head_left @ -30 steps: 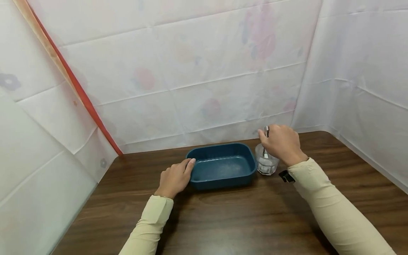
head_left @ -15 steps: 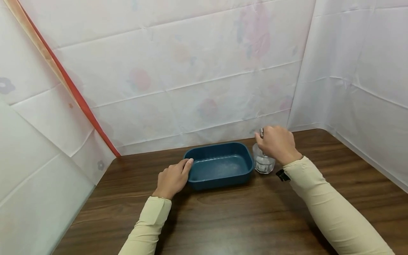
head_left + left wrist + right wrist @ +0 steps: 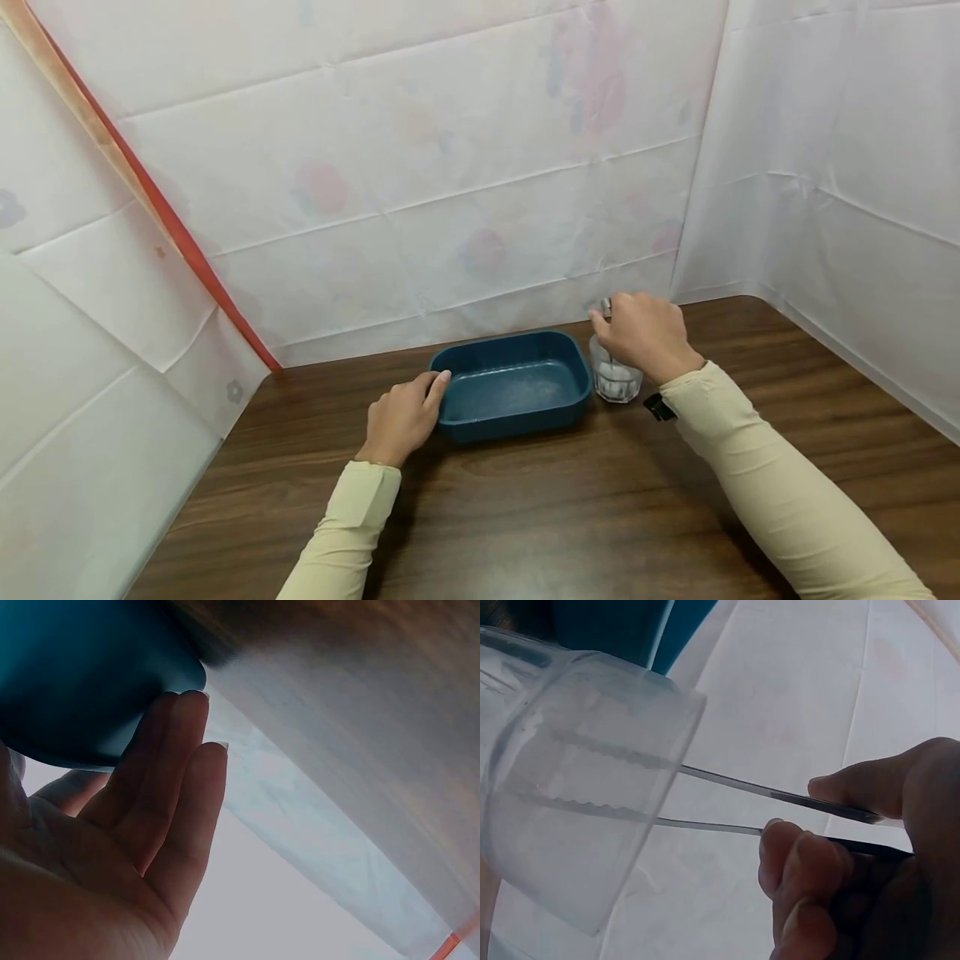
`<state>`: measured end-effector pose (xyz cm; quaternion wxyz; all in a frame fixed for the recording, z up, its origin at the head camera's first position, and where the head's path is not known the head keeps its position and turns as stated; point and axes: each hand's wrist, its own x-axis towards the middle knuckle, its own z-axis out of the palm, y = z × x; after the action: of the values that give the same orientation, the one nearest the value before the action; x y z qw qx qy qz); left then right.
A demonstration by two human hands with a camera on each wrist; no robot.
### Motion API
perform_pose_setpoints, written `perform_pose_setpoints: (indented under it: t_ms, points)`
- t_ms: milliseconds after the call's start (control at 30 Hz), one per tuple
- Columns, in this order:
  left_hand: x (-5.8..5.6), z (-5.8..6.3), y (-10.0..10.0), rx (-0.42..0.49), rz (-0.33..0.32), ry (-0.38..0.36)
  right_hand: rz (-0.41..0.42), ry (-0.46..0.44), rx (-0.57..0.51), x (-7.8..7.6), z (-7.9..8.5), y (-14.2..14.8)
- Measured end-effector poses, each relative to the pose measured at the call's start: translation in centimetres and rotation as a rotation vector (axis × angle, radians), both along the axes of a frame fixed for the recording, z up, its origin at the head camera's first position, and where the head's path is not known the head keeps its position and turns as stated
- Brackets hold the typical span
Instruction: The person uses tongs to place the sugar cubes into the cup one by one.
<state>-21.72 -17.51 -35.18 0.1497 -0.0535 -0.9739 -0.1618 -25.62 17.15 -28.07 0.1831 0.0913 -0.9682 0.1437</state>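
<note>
A deep blue rectangular dish (image 3: 517, 392) stands near the back of the table. My left hand (image 3: 401, 417) grips its left end, thumb over the rim and fingers against the outer wall. In the left wrist view, the fingers (image 3: 191, 825) lie along the dish's underside and corner. My right hand (image 3: 647, 333) holds metal tongs (image 3: 739, 784) between thumb and curled fingers. Their scalloped tips reach down inside a clear glass (image 3: 618, 387), the two arms standing apart. Whitish, clear-looking contents show low in the glass, just right of the dish.
The brown wood-grain table (image 3: 510, 517) runs up to a pale patterned cloth (image 3: 450, 167) at the back and sides. A red strip (image 3: 172, 229) slants down at the left. A black wrist device (image 3: 660, 407) hangs under the right sleeve.
The head view has shifted, moving everything slightly left. My right hand has lowered a little over the glass, covering more of the tongs. The left hand keeps its hold on the dish.
</note>
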Motion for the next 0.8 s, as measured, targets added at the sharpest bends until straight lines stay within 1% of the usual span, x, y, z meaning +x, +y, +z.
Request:
perform_pose_setpoints:
  t_ms: [133, 300, 500, 600, 800]
  points:
    - [0.0, -0.1, 0.0, -0.002, -0.008, -0.009, -0.006, -0.025, -0.002, 0.2, 0.2, -0.1]
    - [0.0, 0.0, -0.1, 0.000, -0.010, -0.009, -0.001, -0.015, -0.007, 0.5, 0.6, -0.1]
    - [0.0, 0.2, -0.1, 0.002, -0.013, -0.017, -0.011, -0.015, -0.022, 1.3, 1.5, 0.0]
    - [0.1, 0.2, -0.1, -0.004, -0.007, -0.015, -0.013, 0.019, -0.030, 1.7, 1.9, -0.1]
    - [0.1, 0.2, 0.0, -0.006, 0.006, -0.006, 0.004, 0.144, -0.047, 2.3, 2.4, -0.2]
